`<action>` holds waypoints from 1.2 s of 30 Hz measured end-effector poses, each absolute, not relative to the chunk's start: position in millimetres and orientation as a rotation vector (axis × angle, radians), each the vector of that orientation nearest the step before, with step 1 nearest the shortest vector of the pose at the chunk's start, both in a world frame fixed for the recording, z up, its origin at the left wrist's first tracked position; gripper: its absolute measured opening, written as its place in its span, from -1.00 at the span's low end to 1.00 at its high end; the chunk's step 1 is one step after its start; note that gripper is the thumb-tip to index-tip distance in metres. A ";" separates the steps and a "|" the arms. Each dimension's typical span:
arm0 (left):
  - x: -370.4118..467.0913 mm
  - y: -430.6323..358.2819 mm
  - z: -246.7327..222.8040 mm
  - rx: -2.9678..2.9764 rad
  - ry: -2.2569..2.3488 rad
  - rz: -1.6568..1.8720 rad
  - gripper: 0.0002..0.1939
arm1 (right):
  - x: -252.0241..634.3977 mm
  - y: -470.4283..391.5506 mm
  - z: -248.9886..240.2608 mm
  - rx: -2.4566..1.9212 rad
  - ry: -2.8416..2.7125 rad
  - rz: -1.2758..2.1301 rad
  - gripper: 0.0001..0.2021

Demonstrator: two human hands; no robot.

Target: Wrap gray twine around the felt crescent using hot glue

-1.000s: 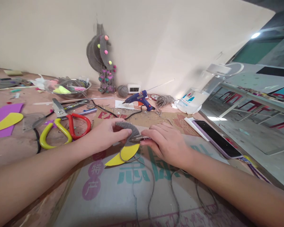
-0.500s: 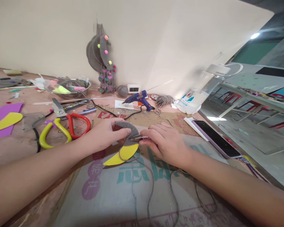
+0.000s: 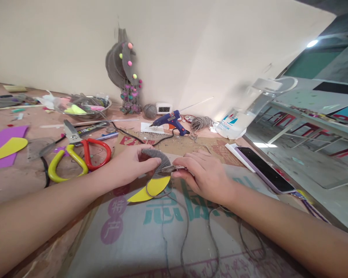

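A yellow crescent-shaped piece (image 3: 158,186), its upper part wrapped in grey yarn (image 3: 154,159), is pinched at the wrapped end by my left hand (image 3: 137,164). My right hand (image 3: 201,173) is closed on a small, slim metal tool (image 3: 169,168) like tweezers; its exact kind is hard to make out. The tool's tip lies against the wrapped yarn, near where the bare yellow part begins. A loose grey strand (image 3: 186,231) loops round the yellow part and trails over the printed cardboard (image 3: 127,239) below.
Red-and-yellow-handled scissors (image 3: 72,148) lie left of my hands. Behind stand a blue glue gun (image 3: 172,121) with its cord, a yarn ball (image 3: 150,111), a clock (image 3: 164,108) and a bowl (image 3: 88,112) of scraps. On the right are a phone (image 3: 265,170) and a plastic bottle (image 3: 240,112).
My right hand has shifted very slightly to the right, showing more of the metal tool. My left hand and the wrapped crescent have hardly moved.
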State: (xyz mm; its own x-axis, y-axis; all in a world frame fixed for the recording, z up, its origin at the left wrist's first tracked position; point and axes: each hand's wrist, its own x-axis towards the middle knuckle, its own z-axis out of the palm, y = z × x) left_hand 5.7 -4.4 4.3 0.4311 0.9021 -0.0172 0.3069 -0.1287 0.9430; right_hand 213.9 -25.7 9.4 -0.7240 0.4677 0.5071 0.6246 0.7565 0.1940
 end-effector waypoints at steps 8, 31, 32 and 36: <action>5.6 -5.5 6.6 1.676 1.058 0.732 -0.88 | 214.4 -26.7 9.5 -0.833 -2.541 -0.480 -0.79; 4.8 -4.8 5.2 1.633 1.057 0.741 -0.86 | 212.8 -26.6 9.6 -0.884 -2.579 -0.455 -0.77; 4.9 -4.8 4.9 1.643 1.055 0.740 -0.86 | 212.8 -26.5 9.5 -0.880 -2.583 -0.452 -0.77; 5.0 -4.8 3.9 1.664 1.067 0.735 -0.86 | 213.2 -25.7 9.1 -0.865 -2.592 -0.442 -0.77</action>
State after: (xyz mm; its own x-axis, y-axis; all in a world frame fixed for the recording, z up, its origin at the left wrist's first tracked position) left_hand 5.0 -4.8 3.9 0.4290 0.9031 -0.0188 0.3047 -0.1251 0.9442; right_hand 213.2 -25.7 9.1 -0.7425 0.5070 0.4377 0.6234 0.7621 0.1749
